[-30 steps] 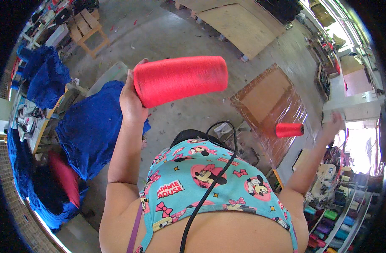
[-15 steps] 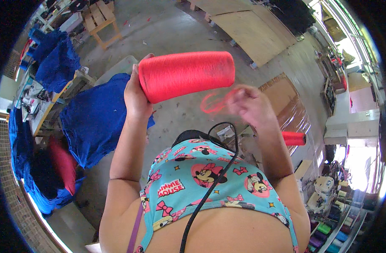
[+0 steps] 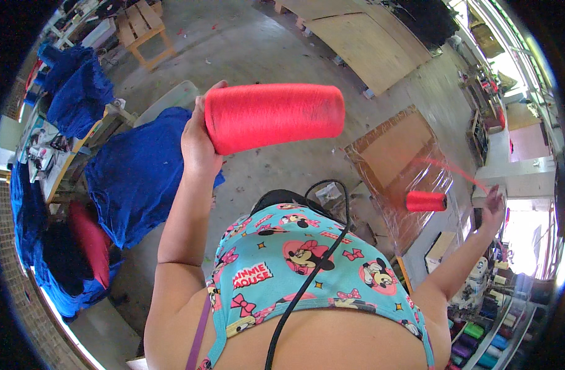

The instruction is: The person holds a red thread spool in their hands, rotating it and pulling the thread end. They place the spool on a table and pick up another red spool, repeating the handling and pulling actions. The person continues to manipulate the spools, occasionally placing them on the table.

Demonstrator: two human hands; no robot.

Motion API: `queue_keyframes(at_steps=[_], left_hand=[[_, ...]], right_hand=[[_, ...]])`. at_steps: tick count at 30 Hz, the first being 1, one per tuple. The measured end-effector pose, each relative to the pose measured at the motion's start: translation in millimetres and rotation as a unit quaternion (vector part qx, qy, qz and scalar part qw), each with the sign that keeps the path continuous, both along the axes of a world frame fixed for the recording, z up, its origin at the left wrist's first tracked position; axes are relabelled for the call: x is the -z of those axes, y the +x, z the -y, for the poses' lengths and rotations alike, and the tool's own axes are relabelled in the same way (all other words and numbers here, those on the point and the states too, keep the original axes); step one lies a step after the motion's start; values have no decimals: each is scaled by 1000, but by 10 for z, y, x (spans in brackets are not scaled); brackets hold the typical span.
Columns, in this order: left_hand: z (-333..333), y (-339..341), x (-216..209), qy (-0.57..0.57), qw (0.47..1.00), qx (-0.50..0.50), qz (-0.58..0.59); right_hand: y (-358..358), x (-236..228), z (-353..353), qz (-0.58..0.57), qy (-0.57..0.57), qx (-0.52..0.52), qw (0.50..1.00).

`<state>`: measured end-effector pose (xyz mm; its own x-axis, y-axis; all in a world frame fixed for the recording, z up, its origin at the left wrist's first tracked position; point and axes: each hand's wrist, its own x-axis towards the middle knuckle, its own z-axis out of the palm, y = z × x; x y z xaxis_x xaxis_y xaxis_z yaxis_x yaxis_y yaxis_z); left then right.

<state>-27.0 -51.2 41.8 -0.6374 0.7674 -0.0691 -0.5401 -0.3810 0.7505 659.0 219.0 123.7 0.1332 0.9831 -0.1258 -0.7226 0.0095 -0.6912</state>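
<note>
My left fingers [image 3: 198, 116] grasp the left end of a big red spool [image 3: 273, 117], held sideways above the floor [image 3: 276, 168]. My right fingers [image 3: 493, 197] stretch far right beside a red thread [image 3: 452, 168]; I can't tell whether they pinch it. A smaller red spool [image 3: 425, 201] shows against plastic-wrapped cardboard [image 3: 390, 163].

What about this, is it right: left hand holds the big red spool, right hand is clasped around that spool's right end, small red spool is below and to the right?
Not quite: the right hand isn't on the big red spool. The head view shows it apart, out to the right beyond the small red spool. The rest stands.
</note>
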Motion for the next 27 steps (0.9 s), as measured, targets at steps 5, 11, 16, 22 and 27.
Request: queue_keyframes(at_steps=[5,11,16,22,27], left_hand=[[23,-21,69,8,1000,0,5],[-93,-18,72,23,999,30,27],[-54,2,84,23,1000,19,4],[-87,36,32,4,999,19,-34],[-48,45,44,9,1000,9,-11]], right_hand=[[613,-302,523,687,-60,239,684],[63,-82,305,823,-137,283,473],[-2554,292,417,596,84,-120,789],[-4273,534,1245,457,235,-498,698],[-4251,478,1366,397,136,-575,702]])
